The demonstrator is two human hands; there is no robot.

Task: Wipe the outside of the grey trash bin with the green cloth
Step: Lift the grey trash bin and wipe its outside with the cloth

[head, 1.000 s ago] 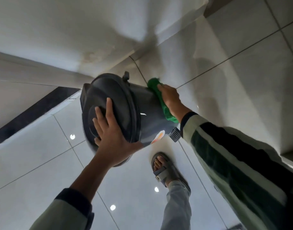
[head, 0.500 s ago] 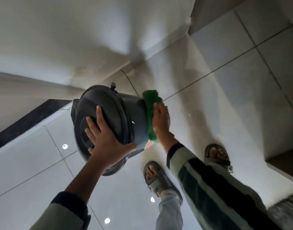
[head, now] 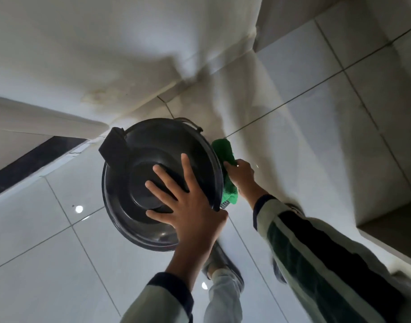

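Mid-frame: left hand (head: 190,206) spread flat on round dark-grey plastic trash bin (head: 153,148) lid, steadying, gripping nothing. Right hand (head: 240,174) closed around crumpled green cloth (head: 225,152), pressed to bin's right side. Advised: firm lid pressure, overlapping strokes.

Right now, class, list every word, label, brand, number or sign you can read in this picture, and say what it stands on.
None can be read.
grey trash bin: its lid shows no lettering, and the side wall is almost wholly hidden behind the lid from this angle.
green cloth, pressed to the bin's side by the right hand: plain.
left hand: flat on the lid, bearing nothing.
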